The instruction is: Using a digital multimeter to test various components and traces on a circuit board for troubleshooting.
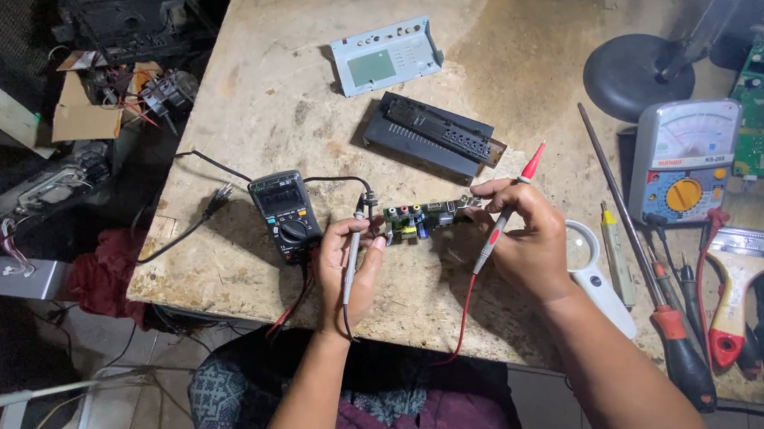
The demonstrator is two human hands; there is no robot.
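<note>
Head view, looking down at a worn bench. Left hand [347, 265] is closed around a black test probe [352, 259], fingers also steadying the left end of a small green circuit board [419, 218] at frame centre. Right hand [525, 237] pinches the board's right end while gripping a red test probe [507, 211], its tip pointing up and away from the board. A dark digital multimeter [286, 213] lies just left of the left hand, leads trailing off the bench edge. An analogue meter [684, 161] and screwdrivers [661, 303] sit at right. Judgement: probing is being set up, neither tip visibly on a contact; the next move calls for turning the red tip down onto a board point.
</note>
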